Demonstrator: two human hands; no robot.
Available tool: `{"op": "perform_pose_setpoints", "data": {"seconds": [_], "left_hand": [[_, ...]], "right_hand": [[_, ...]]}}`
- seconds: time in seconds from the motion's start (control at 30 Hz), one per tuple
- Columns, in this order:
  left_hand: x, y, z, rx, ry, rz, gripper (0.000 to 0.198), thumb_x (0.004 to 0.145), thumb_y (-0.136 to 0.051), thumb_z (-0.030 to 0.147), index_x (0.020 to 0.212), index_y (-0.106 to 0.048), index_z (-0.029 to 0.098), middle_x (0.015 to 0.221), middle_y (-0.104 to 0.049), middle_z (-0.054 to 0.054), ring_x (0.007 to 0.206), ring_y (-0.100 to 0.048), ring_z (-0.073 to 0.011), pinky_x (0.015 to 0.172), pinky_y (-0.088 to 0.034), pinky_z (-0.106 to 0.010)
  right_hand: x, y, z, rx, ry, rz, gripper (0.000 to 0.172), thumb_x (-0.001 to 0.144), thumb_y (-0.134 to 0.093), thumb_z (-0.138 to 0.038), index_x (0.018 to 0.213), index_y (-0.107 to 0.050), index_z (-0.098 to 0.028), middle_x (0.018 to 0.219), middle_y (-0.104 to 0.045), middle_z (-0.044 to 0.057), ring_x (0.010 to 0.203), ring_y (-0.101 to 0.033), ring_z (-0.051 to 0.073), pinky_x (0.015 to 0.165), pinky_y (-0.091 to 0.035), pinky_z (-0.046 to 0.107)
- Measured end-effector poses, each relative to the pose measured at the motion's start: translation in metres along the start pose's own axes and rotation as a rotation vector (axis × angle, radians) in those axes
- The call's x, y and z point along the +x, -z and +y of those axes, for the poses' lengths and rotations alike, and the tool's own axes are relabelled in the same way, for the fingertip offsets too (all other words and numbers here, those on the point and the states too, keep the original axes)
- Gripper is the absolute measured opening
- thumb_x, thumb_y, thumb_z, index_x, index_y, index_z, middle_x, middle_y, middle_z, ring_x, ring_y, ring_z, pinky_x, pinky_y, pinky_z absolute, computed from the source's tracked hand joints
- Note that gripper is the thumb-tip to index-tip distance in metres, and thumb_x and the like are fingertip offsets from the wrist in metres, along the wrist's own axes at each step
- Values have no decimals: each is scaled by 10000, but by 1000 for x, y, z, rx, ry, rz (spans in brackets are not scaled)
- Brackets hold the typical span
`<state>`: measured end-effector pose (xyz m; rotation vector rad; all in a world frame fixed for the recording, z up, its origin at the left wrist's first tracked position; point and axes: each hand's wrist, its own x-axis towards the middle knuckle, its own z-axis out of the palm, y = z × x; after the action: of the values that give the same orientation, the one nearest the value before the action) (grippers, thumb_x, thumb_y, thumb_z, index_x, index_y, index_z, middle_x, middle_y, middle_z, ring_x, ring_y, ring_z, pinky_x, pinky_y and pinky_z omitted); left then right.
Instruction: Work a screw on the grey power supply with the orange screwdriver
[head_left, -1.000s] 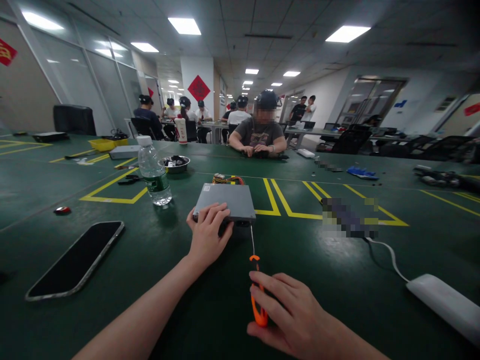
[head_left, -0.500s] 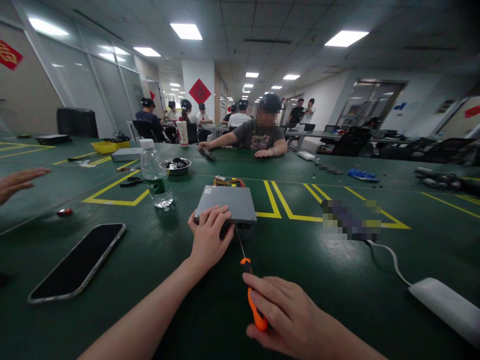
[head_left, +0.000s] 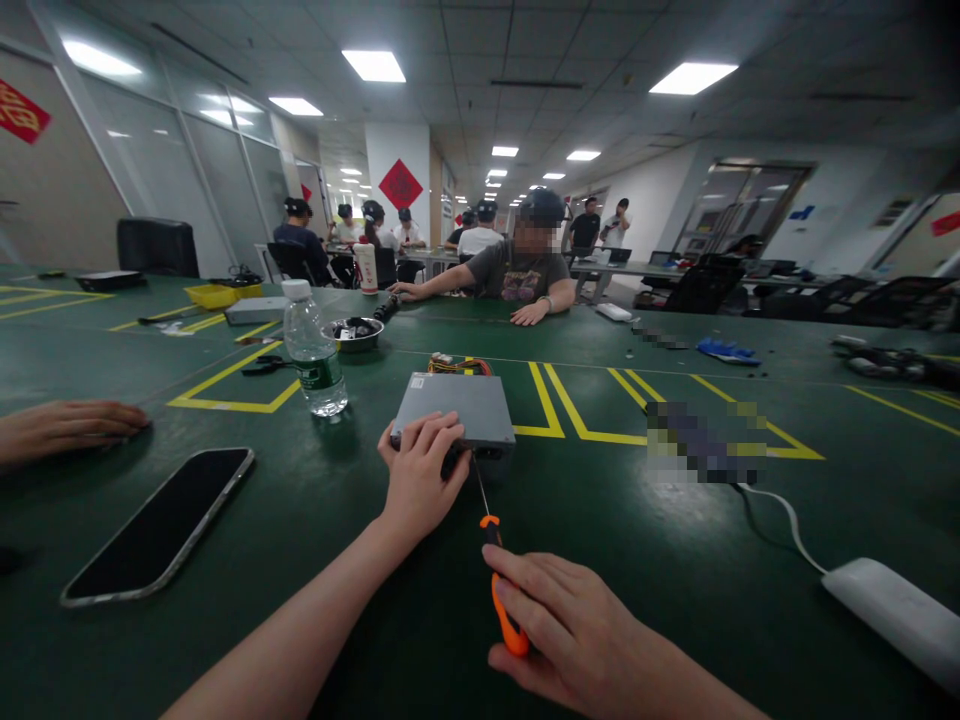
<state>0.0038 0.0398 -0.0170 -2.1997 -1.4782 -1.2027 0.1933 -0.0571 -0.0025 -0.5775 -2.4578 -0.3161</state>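
The screwdriver (head_left: pixel 501 605) is showing an orange handle, the box (head_left: pixel 459 405) is looking grey, and the green table (head_left: pixel 615 570) is bearing yellow lines (head_left: pixel 556 402).

A flat grey metal box (head_left: pixel 457 408) lies on the green table (head_left: pixel 600 540) just in front of the person, its lid plain and closed, with a bunch of yellow and red wires (head_left: pixel 454 364) showing at its far end. The left hand (head_left: pixel 420 480) holds its near left corner, fingers curled over the top edge. A slim screwdriver (head_left: pixel 501 615) (orange handle, thin dark shaft) slants up from the right hand (head_left: pixel 570 630), which grips the handle; its tip meets the box's near face, beside the left hand.
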Motion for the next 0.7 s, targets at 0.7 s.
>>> {"op": "perform_pose_setpoints", "data": {"seconds": [0.7], "left_hand": [[0,0,1,-7,13,-15,198,821,-524,294,1017,-540,281,1188,-600,-17,1134,-469,-240,984,-167,-512]], "right_hand": [[7,-6,-8,39,-22,-60,270,901,-477,-344,1090,-497,-152,1135,-580,194,909,-631,211,722,-522,301]]}}
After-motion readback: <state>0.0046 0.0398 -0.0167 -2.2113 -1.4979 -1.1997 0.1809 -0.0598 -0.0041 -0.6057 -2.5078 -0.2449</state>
